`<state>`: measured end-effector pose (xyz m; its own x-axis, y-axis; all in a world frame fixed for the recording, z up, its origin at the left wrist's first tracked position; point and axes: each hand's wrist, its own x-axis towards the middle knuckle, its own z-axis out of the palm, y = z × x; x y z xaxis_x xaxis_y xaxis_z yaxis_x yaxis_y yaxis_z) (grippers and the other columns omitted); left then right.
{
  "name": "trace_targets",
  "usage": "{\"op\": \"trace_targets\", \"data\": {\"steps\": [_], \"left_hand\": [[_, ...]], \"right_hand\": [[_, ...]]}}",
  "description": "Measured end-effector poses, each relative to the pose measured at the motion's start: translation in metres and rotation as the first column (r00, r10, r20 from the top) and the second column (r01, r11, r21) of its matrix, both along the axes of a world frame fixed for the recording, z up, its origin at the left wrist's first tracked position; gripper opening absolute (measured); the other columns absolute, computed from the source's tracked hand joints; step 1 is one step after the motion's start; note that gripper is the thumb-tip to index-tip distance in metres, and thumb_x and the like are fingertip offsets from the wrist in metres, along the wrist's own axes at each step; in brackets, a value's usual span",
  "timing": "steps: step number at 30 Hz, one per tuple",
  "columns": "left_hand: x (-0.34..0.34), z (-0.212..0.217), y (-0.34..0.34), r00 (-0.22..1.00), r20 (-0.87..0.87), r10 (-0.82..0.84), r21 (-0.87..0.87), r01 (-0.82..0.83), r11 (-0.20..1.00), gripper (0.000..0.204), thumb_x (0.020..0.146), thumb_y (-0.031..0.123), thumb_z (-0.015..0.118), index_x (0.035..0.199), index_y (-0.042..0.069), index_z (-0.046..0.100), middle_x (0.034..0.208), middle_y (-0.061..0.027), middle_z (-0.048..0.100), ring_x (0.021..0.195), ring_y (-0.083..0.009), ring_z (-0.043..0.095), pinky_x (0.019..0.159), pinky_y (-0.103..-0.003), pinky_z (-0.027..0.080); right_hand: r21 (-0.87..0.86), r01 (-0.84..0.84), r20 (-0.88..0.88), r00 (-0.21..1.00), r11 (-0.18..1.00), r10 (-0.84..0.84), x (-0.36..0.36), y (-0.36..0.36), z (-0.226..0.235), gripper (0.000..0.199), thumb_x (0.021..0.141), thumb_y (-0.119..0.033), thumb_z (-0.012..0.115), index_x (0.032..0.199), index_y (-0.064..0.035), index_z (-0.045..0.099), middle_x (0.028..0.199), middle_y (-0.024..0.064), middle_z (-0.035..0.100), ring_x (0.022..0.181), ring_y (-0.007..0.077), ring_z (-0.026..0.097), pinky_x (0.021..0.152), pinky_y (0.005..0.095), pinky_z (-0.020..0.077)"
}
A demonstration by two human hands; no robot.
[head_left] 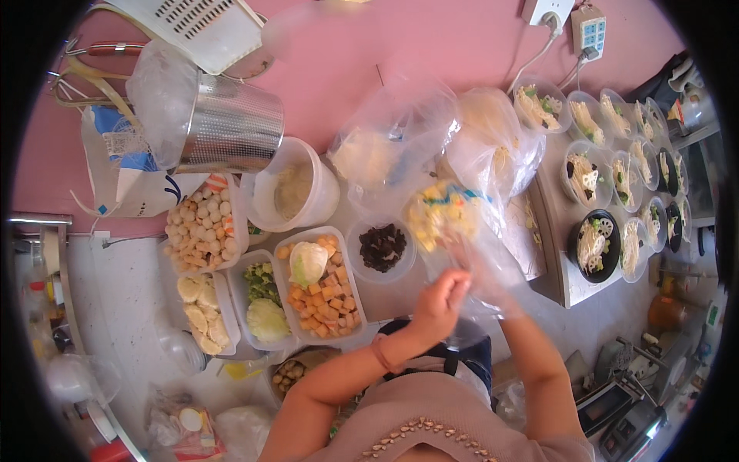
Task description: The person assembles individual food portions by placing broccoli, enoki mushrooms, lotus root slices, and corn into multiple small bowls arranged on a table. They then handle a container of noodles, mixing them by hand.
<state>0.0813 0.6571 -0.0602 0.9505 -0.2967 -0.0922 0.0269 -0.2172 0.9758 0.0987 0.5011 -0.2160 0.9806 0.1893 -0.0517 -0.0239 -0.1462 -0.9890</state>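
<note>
A clear plastic bag (pixel 496 269) of yellow pieces (pixel 440 212) lies over the table in front of me. My left hand (pixel 442 302) is closed in a pinch on the bag's near edge. My right hand (pixel 466 254) reaches inside the bag, close to the yellow pieces. Plastic and motion blur hide its fingers, so its grip is unclear. Just left of the bag sits a round clear bowl of dark, shrivelled pieces (pixel 382 248). Beside that bowl stands a tub of orange-brown cubes (pixel 327 300) with a pale wrapped clump (pixel 308 263) on top.
Several bowls of enoki mushrooms and vegetables (pixel 593 175) line the right side. More plastic bags (pixel 493 131) lie behind my hands. At the left are a white bucket (pixel 306 192), a perforated metal pot (pixel 231 123), a tub of balls (pixel 204 223) and a tub with lettuce (pixel 265 319).
</note>
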Motion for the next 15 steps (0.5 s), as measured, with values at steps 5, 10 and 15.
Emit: {"op": "trace_targets", "data": {"steps": [5,10,15], "left_hand": [[-0.010,-0.020,0.010,0.994,-0.079,0.081,-0.038,-0.085,0.996,0.011,0.099,0.011,0.054,0.107,0.005,0.058,0.086,-0.0006,0.059,0.074,-0.0062,0.053,0.065,-0.022,0.045],[0.014,-0.034,0.050,0.952,-0.022,0.306,-0.091,-0.306,0.948,0.013,0.100,0.018,0.054,0.103,0.005,0.055,0.078,0.0062,0.051,0.061,0.0000,0.042,0.052,-0.016,0.035],[0.019,-0.033,0.043,0.972,-0.043,0.230,-0.033,-0.232,0.972,0.023,0.094,0.013,0.062,0.114,0.005,0.054,0.089,0.0002,0.053,0.069,-0.0064,0.049,0.060,-0.020,0.041]], "right_hand": [[-0.838,-0.140,0.160,0.860,0.527,0.484,0.099,0.046,0.071,0.045,0.079,-0.023,0.062,0.121,-0.0077,0.059,0.134,0.0198,0.049,0.126,0.0394,0.044,0.102,0.0476,0.0391],[-0.919,-0.052,0.160,0.857,0.391,0.490,0.083,0.041,0.037,0.044,0.075,-0.023,0.064,0.114,-0.0040,0.061,0.125,0.0241,0.054,0.120,0.0421,0.047,0.099,0.0493,0.0401],[-0.852,0.200,0.438,0.777,0.484,0.452,0.053,0.028,0.013,0.037,0.068,-0.026,0.066,0.101,-0.0095,0.069,0.116,0.0190,0.058,0.124,0.0432,0.044,0.099,0.0515,0.0398]]}}
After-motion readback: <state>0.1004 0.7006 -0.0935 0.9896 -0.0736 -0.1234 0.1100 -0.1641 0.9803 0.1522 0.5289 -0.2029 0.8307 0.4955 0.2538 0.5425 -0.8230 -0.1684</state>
